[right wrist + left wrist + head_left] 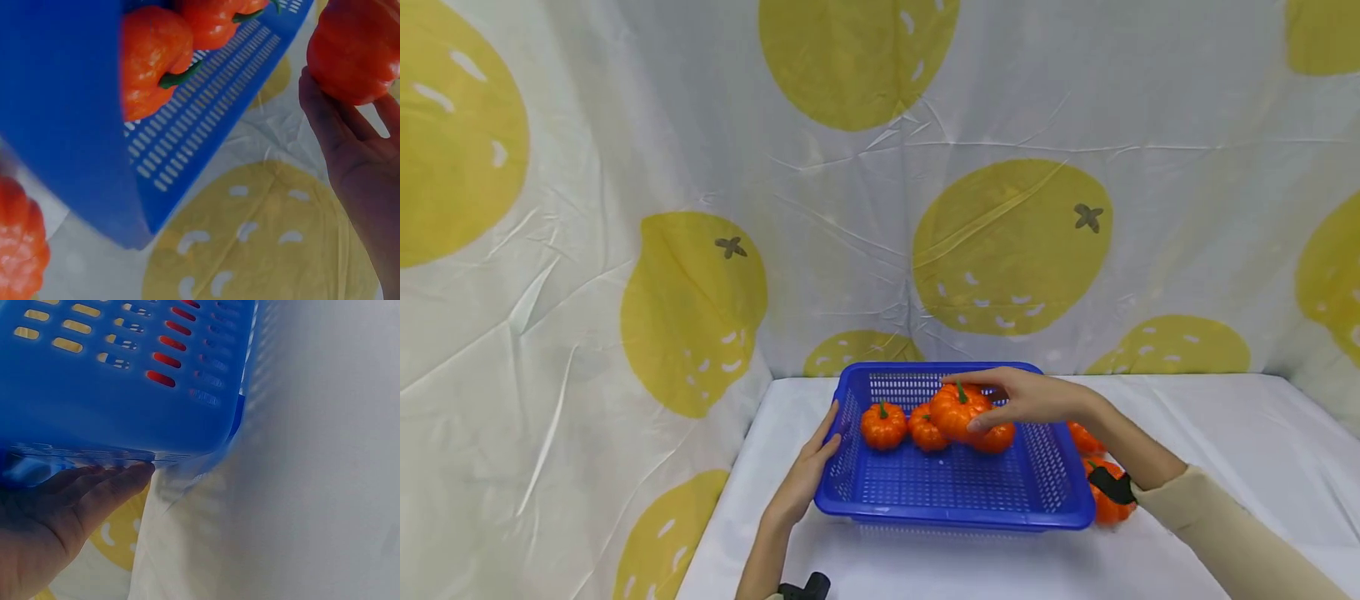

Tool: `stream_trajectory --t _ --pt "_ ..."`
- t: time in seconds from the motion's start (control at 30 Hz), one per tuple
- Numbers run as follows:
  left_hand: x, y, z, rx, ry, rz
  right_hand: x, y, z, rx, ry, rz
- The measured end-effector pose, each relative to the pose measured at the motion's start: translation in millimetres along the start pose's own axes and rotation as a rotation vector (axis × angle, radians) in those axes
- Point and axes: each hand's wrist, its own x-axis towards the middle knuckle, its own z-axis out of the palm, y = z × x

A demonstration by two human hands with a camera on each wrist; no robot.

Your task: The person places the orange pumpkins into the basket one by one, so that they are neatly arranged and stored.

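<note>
Pumpkins, orange with green stems, lie in and beside the blue basket before you, on the white worktop. On the left, your left hand rests against the basket's left rim, its grip spread, fingers nearly straight and touching the outside; presumably it steadies the basket against sliding. Inside, the leftmost pumpkin sits near the left wall, with a second pumpkin to its right, toward the middle. Both stand closer to the far rim than the near one, leaving the near part of the basket's floor bare. Next, your right hand has its grip pinching a held pumpkin by its sides, thumb near you and fingers beyond, probably so the stem stays free. It hangs above the basket and partly hides another pumpkin inside. Past the basket's right rim, two more pumpkins lie on the worktop, partly covered by the rim and your right arm, likely placed there for a short reach; whether they touch the basket, you cannot tell.
</note>
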Motion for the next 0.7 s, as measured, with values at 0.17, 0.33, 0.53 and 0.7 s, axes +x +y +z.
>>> stream_trajectory --t 0.17,0.33,0.53,0.7 --pt "0.3 0.8 -0.4 0.010 0.002 -0.005 28.4 -14.5 12.5 0.011 -0.050 -0.058" --pt "-0.5 -0.9 -1.3 0.003 0.005 -0.005 55.6 -20.0 31.5 0.026 -0.152 -0.121" --pt "0.1 -1.2 -1.2 -0.004 -0.010 0.013 76.9 -19.9 47.8 0.049 -0.223 -0.151" --pt "0.9 0.1 -0.8 0.004 -0.008 0.008 89.8 -17.1 57.6 0.041 -0.244 -0.128"
